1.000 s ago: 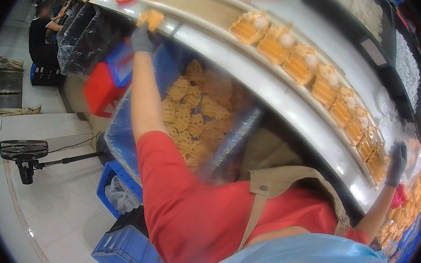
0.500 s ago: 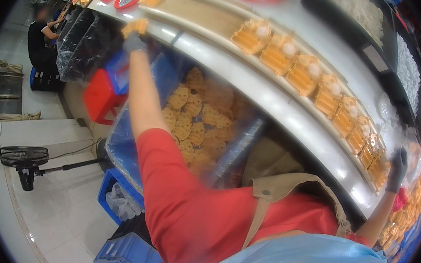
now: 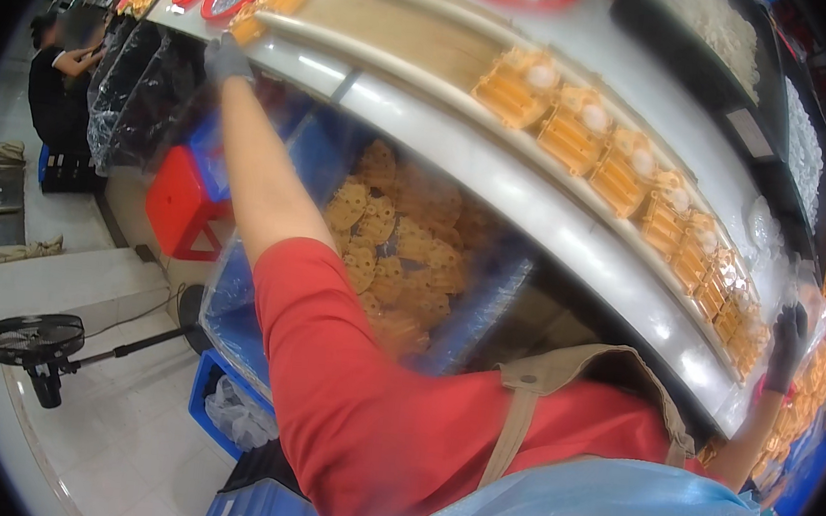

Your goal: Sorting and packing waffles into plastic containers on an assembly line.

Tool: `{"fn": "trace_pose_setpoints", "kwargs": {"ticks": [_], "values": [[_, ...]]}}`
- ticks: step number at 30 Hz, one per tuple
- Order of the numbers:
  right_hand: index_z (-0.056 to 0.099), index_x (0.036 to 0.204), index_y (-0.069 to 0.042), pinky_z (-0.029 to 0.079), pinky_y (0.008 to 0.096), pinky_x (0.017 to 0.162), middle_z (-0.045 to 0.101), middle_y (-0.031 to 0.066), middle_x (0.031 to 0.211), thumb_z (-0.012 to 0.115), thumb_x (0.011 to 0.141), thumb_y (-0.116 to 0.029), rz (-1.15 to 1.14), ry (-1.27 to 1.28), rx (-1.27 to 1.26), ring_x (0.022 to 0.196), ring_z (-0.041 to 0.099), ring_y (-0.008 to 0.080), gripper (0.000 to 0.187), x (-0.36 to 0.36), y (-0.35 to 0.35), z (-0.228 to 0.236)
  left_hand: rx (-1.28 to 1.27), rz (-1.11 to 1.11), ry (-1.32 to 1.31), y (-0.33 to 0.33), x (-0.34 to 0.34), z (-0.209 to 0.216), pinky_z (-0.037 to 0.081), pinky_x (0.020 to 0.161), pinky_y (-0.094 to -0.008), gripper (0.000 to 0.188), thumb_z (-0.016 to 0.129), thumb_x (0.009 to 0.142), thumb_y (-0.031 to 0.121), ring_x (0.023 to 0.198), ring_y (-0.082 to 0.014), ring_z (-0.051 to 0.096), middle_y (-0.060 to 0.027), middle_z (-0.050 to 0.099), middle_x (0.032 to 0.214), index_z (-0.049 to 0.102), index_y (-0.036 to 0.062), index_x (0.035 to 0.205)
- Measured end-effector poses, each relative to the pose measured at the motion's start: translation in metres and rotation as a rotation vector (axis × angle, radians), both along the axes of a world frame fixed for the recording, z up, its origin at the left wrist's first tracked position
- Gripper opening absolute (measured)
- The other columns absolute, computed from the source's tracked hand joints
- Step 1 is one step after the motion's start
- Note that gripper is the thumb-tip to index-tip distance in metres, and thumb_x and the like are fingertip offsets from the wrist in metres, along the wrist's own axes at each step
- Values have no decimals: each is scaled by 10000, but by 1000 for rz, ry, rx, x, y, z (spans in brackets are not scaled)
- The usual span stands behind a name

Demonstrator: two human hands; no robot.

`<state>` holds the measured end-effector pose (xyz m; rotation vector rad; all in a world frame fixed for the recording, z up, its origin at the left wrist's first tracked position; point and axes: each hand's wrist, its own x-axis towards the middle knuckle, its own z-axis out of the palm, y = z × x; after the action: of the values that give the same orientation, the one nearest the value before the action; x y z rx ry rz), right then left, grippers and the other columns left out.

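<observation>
Head view: curved white conveyor (image 3: 498, 182); tiled floor (image 3: 113, 428)

Orange plastic parts (image 3: 616, 182), red sleeve (image 3: 326, 349), grey gloves on hands (image 3: 224, 57).

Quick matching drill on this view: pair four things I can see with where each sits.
Things:
1. left hand
2. right hand
3. fan
4. red stool

Places:
A. on the floor, lower left
B. far right end of the conveyor
C. far left, by an orange part on the conveyor edge
D. under the conveyor, behind the left arm

Pairs: 1-C, 2-B, 3-A, 4-D
</observation>
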<state>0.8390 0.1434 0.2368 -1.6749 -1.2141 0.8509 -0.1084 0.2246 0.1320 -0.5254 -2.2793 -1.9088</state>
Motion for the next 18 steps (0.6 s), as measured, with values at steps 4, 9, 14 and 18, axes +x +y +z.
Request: {"fn": "trace_pose_setpoints", "kwargs": {"ticks": [4, 9, 14, 18], "values": [[540, 1014, -59, 351, 149, 571, 504, -36, 847, 510, 870, -146, 149, -70, 40, 663, 425, 21, 170, -15, 9, 3, -79, 142, 25, -54, 14, 0, 439, 786, -325, 418, 578, 739, 192, 872, -256, 574, -186, 595, 1002, 511, -61, 1064], [504, 1150, 33, 433, 227, 719, 543, 55, 993, 519, 876, -181, 173, -522, 85, 798, 511, 123, 347, -7, 3, 10, 202, -14, 170, -150, 118, -19, 440, 694, -264, 183, 572, 721, 99, 714, -156, 559, -85, 616, 803, 591, -17, 861], [557, 1085, 14, 433, 246, 737, 580, 98, 952, 490, 891, -230, 180, -596, 43, 809, 536, 156, 319, -59, -6, 11, -228, -112, -47, -282, 182, -72, 444, 644, -258, 210, 586, 741, 169, 675, -130, 553, -58, 618, 772, 615, 0, 862], [574, 1059, -9, 441, 266, 781, 605, 123, 940, 462, 895, -247, 220, -978, 78, 861, 563, 206, 310, -40, -21, 22, -749, -205, -62, -337, 200, -141, 449, 653, -297, 296, 575, 738, 234, 705, -172, 586, -94, 635, 790, 630, -3, 906]]}}
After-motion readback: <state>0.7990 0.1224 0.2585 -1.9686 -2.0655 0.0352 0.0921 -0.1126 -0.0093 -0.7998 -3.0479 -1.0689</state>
